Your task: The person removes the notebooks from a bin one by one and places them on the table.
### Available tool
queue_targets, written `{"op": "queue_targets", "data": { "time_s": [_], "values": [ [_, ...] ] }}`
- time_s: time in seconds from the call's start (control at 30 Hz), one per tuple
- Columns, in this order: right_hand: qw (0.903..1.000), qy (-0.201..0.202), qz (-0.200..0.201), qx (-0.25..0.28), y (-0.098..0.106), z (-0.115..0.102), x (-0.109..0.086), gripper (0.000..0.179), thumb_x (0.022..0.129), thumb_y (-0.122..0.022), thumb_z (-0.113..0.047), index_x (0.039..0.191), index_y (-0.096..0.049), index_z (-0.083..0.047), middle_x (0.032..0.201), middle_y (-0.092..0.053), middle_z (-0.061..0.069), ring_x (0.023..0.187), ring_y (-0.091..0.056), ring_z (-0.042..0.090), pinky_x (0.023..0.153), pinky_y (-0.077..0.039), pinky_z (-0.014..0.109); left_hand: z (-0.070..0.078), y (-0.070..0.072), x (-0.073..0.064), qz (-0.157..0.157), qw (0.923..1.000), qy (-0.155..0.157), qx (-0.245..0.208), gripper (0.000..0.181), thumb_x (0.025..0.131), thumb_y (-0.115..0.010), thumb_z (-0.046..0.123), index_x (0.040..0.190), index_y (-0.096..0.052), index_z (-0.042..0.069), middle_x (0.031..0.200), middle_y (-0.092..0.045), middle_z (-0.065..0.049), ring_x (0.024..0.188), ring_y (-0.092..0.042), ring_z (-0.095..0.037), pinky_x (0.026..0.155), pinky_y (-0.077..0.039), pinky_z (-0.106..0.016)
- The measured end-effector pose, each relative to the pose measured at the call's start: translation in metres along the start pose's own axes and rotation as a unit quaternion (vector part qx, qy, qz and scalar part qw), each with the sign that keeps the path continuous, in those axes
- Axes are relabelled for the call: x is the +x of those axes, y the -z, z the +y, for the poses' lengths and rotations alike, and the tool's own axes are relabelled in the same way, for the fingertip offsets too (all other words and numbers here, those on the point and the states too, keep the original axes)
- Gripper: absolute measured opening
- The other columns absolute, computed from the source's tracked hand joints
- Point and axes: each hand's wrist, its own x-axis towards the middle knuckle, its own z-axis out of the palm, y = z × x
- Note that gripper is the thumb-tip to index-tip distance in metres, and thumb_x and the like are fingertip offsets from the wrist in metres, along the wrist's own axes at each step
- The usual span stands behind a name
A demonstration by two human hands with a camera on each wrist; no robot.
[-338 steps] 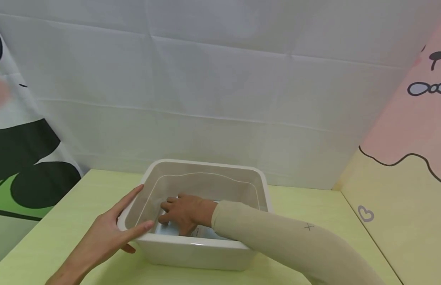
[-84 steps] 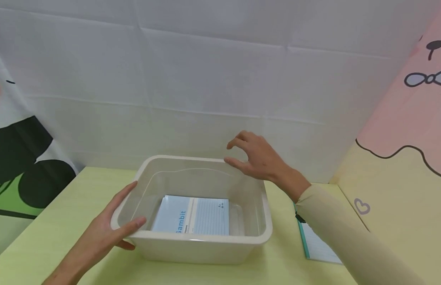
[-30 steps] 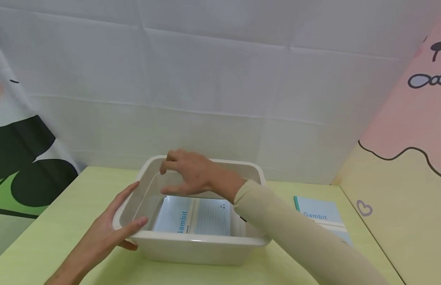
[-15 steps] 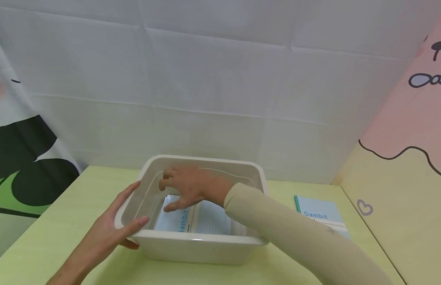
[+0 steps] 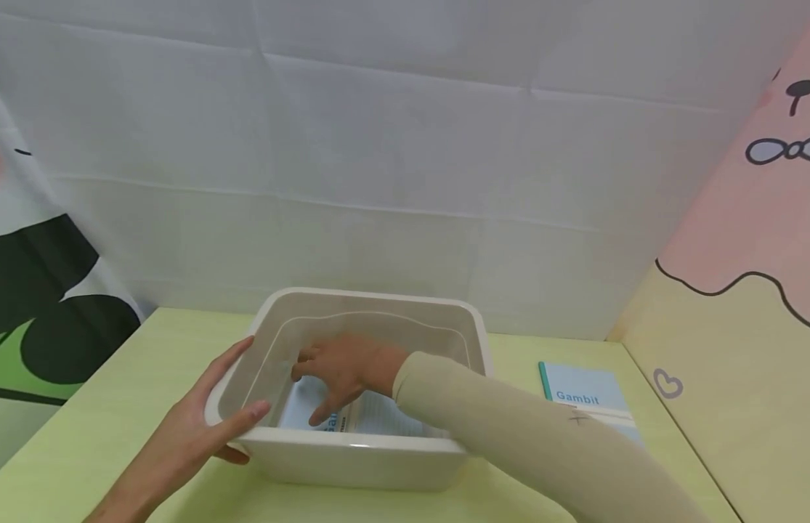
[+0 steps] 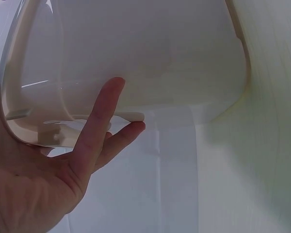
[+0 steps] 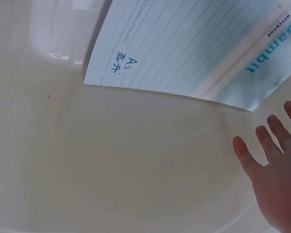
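A white plastic basin (image 5: 359,465) stands on the table, and a light blue Gambit notebook (image 5: 390,415) lies flat inside it. My left hand (image 5: 192,418) grips the basin's left front corner, thumb over the rim and fingers along the outside; the left wrist view shows those fingers against the basin wall (image 6: 150,53). Inside the basin my right hand (image 5: 346,369) hovers above the notebook, fingers spread and slightly bent, holding nothing. The right wrist view has the notebook's lined cover (image 7: 179,48) beside the hand (image 7: 281,184); whether the thumb touches it I cannot tell.
On the table to the right lies another Gambit notebook (image 5: 584,383) with a green spine, partly hidden by the right sleeve (image 5: 522,414). A white cloth backdrop (image 5: 391,181) rises behind the basin. A printed panel (image 5: 738,349) borders the table's right side.
A notebook now lies on the table at right, absent from view 11.3 s ago. My right hand has come back from the right and lowered into the basin. The left hand stays on the rim.
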Motion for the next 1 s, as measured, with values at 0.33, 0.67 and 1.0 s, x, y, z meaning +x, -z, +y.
{"op": "queue_targets", "data": {
  "time_s": [0.33, 0.67, 1.0],
  "values": [
    [0.9991, 0.036, -0.023, -0.007, -0.015, -0.008, 0.005, 0.079, 0.084, -0.072, -0.073, 0.153, -0.041, -0.051, 0.157, -0.042, -0.016, 0.139, -0.046, 0.005, 0.097, -0.049, 0.022, -0.002, 0.000, -0.001, 0.008, 0.9997, -0.024, 0.002, 0.088, 0.101, -0.064, 0.045, 0.163, -0.001, 0.053, 0.163, -0.028, -0.021, 0.121, -0.058, -0.034, 0.066, -0.065, -0.038],
    [0.9979, 0.025, -0.054, -0.026, -0.017, -0.019, 0.007, 0.079, 0.083, -0.079, -0.055, 0.151, -0.039, -0.052, 0.156, -0.036, -0.013, 0.141, -0.041, 0.003, 0.096, -0.047, 0.021, -0.001, -0.002, -0.003, 0.013, 0.9993, -0.032, -0.015, 0.086, 0.102, -0.065, 0.042, 0.162, -0.006, 0.054, 0.161, -0.032, -0.019, 0.121, -0.058, -0.033, 0.065, -0.065, -0.040],
    [0.9961, 0.048, -0.039, -0.063, -0.016, -0.019, 0.009, 0.057, 0.085, -0.075, -0.052, 0.136, -0.052, -0.038, 0.133, -0.052, -0.017, 0.121, -0.054, 0.003, 0.089, -0.047, 0.022, 0.000, -0.002, -0.003, 0.022, 0.9985, -0.047, -0.020, 0.084, 0.101, -0.066, 0.039, 0.162, -0.009, 0.055, 0.159, -0.036, -0.019, 0.110, -0.063, -0.022, 0.065, -0.064, -0.040]
  ]
}}
